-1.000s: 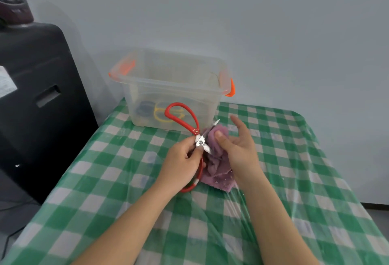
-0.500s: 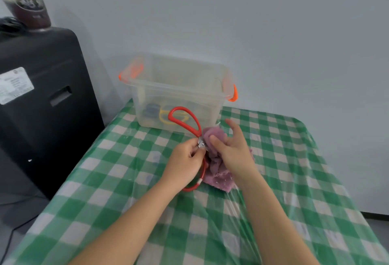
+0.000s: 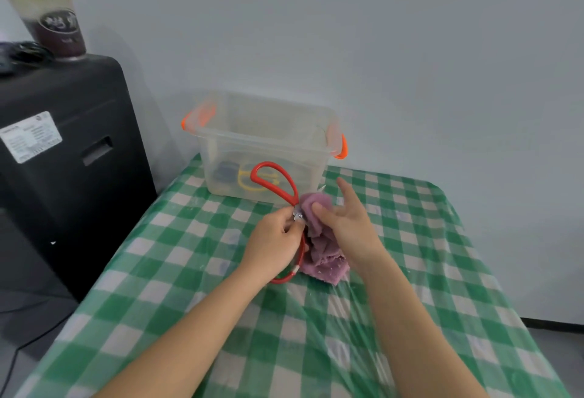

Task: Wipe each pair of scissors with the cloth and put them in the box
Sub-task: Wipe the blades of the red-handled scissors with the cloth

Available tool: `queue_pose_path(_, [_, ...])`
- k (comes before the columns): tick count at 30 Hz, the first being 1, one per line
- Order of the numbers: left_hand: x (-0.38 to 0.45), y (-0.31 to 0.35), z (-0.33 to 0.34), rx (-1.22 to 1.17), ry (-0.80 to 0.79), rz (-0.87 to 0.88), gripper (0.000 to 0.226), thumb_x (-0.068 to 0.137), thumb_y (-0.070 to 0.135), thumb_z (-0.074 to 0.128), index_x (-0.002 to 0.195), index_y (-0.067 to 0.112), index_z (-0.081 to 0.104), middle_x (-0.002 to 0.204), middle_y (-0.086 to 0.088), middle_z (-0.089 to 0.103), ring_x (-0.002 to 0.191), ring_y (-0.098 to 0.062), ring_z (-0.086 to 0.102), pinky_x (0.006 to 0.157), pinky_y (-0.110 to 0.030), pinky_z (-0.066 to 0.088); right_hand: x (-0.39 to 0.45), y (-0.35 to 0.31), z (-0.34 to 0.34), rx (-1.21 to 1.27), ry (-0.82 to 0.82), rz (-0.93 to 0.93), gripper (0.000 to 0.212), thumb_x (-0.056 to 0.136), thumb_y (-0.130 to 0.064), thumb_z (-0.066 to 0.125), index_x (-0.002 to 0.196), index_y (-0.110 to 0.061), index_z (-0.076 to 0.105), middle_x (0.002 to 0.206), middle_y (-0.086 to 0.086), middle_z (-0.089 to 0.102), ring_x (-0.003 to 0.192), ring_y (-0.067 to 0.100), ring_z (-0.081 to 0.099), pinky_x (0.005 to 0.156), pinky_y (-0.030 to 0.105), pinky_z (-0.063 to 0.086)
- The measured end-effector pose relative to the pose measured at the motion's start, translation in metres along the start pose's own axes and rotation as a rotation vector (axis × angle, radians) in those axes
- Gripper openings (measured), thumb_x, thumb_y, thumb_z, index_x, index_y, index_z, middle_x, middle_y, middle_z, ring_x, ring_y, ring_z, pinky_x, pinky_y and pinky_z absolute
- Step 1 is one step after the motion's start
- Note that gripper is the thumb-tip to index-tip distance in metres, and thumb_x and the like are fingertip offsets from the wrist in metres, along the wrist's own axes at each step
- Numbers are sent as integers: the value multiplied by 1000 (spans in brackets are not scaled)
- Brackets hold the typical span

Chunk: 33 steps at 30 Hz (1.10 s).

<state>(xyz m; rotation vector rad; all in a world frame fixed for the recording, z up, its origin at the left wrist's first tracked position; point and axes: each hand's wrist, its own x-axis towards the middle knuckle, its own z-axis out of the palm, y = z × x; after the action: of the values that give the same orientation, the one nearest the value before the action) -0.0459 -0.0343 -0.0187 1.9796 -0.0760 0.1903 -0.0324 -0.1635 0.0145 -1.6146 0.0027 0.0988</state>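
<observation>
Landmark: clear plastic box (image 3: 268,132) with orange handles, at the far end of a table (image 3: 189,287) under a green-and-white checked cover.

Red-handled scissors (image 3: 286,187): held in the air just in front of the box, handles spread. One loop stands up against the box's front wall; the other runs down behind the left hand toward the table. Blades mostly hidden in the cloth; one tip shows above it.

Purple cloth (image 3: 319,239): bunched round the blades, hanging down in front of the box, lower edge at the table cover.

Left hand (image 3: 275,246): fingers curled, thumb and fingertips pinching the scissors at the pivot.

Right hand (image 3: 346,220): thumb pressing the cloth against the blades; forefinger raised and straight toward the box.

Inside the box: yellow-handled scissors (image 3: 249,178) and a dark-handled pair (image 3: 224,170), seen blurred through the wall.

Left of the box: black cabinet (image 3: 63,151) with a white label; a dark cup (image 3: 61,32) on top.
</observation>
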Motion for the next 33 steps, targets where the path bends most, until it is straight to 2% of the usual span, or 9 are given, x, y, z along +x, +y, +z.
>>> queue_pose_path(3, [-4, 9, 2, 99, 19, 31, 18, 97, 17, 48, 90, 20, 65, 58, 1, 59, 47, -9, 47, 49, -28, 32, -4, -4, 7, -38, 84, -45, 86, 84, -5, 74, 151, -22, 25, 82, 12, 74, 72, 12, 70, 77, 28, 58])
queue_pose_path(7, [-7, 13, 2, 202, 12, 58, 20, 96, 14, 46, 82, 10, 59, 62, -5, 57, 56, -18, 50, 48, -25, 30, -5, -5, 14, 131, 240, 23, 59, 84, -5, 74, 132, -21, 45, 57, -6, 66, 52, 5, 61, 52, 19, 53])
queue_pose_path(11, [-14, 13, 2, 164, -13, 45, 19, 97, 16, 48, 86, 9, 61, 60, -5, 59, 53, -19, 54, 48, -25, 36, -1, -5, 12, 213, 360, 39, 53, 91, -8, 66, 138, -20, 43, 81, -5, 61, 70, 5, 62, 67, 21, 53])
queue_pose_path(15, [-12, 17, -6, 120, -1, 10, 10, 99, 19, 46, 108, 19, 51, 68, 2, 71, 68, -13, 69, 68, -36, 52, -5, -10, -2, 174, 88, 28, 79, 88, -8, 69, 152, -21, 25, 87, 3, 70, 86, 16, 69, 85, 32, 56])
queue_pose_path(18, [-12, 21, -5, 185, 17, 11, 17, 97, 22, 47, 113, 25, 40, 74, 1, 72, 74, -17, 68, 67, -38, 51, -13, -14, 0, 40, 8, -6, 93, 82, -2, 74, 154, -21, 17, 78, 3, 74, 71, 11, 71, 64, 17, 55])
queue_pose_path(21, [-16, 22, -1, 241, 19, 34, 14, 97, 23, 45, 108, 25, 37, 76, 1, 72, 74, -18, 67, 63, -37, 48, -14, -16, 6, 127, 129, 4, 79, 81, 3, 74, 145, -20, 33, 73, 5, 69, 59, 12, 66, 52, 17, 53])
queue_pose_path(26, [-16, 24, -6, 256, -33, 14, 15, 97, 19, 45, 112, 19, 42, 72, 1, 73, 74, -16, 66, 67, -35, 47, -3, -5, 15, 254, 313, 121, 58, 80, -6, 77, 128, -21, 48, 98, 12, 67, 87, 26, 67, 78, 37, 58])
queue_pose_path(30, [-24, 23, -11, 186, -61, -10, 12, 99, 21, 47, 110, 20, 43, 74, 4, 73, 65, -12, 68, 64, -29, 50, 1, -6, 9, 426, 363, 129, 48, 87, -3, 68, 128, -18, 48, 88, 10, 67, 74, 20, 65, 71, 31, 57])
queue_pose_path(33, [-23, 22, -15, 172, -44, -13, 13, 98, 26, 48, 109, 24, 43, 76, 4, 73, 70, -18, 69, 74, -40, 53, 1, -2, 1, 567, 417, 92, 46, 88, -5, 68, 129, -19, 51, 112, 15, 66, 89, 21, 67, 78, 33, 57])
